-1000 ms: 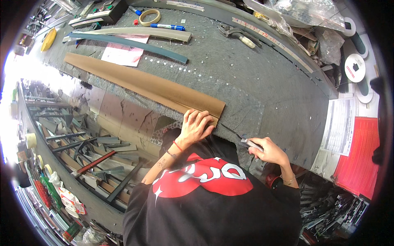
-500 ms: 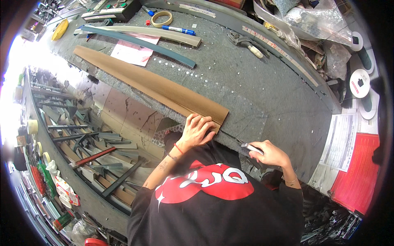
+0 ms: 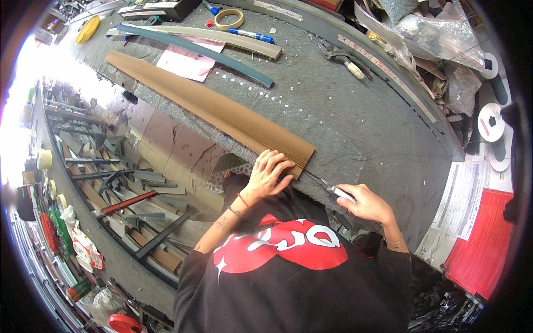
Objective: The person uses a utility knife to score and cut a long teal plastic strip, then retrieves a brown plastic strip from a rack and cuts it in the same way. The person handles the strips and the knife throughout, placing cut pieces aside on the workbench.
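Observation:
A long brown textured profile (image 3: 222,108) lies diagonally on the grey carpeted workbench (image 3: 383,133), along its near edge. My left hand (image 3: 272,173) grips its right end, fingers bent over the top and thumb near the cut end. To the right, my right hand (image 3: 366,203) is closed around the pale handle of a slim hand tool (image 3: 341,193) that looks like a utility knife. The tool's tip points left toward the profile's end. A thin dark strip (image 3: 313,176) runs between that end and the tool; I cannot tell whether it belongs to the tool.
Behind the profile lie a blue-grey strip (image 3: 222,62), a pale profile (image 3: 252,45), a pink-and-white paper (image 3: 191,62), a tape roll (image 3: 229,20) and a blue marker (image 3: 251,36). Locking pliers (image 3: 344,58) rest farther right. A rack of offcuts (image 3: 139,211) stands at left.
The view has shifted a little, so the bench and its things sit slightly differently in the picture. Both hands keep their grips; the tool still points at the profile's end.

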Available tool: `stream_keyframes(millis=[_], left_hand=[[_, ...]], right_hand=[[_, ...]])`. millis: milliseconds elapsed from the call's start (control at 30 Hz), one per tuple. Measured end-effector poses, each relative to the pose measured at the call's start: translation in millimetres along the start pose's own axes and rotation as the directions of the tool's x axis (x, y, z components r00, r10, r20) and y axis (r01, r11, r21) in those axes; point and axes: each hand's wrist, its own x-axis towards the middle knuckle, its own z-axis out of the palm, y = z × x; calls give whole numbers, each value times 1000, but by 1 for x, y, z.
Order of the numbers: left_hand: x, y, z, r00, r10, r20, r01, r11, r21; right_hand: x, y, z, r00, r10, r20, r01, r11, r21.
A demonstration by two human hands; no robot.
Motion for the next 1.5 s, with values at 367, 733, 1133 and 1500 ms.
stream_keyframes(millis=[367,733,1133,1500], left_hand=[[-32,-10,24,991,40,-130,-20,988,153],[-40,-20,8,974,-95,-206,139,968,209],[-43,-58,-46,923,-179,-340,275,926,260],[-4,-138,-100,995,99,15,-100,976,193]], right_hand=[[6,-16,2,990,-121,-74,114,989,-96],[42,-69,-7,998,-46,37,50,992,-112],[141,-157,3,993,-86,77,91,994,-62],[292,-335,-1,907,-406,-109,416,905,90]])
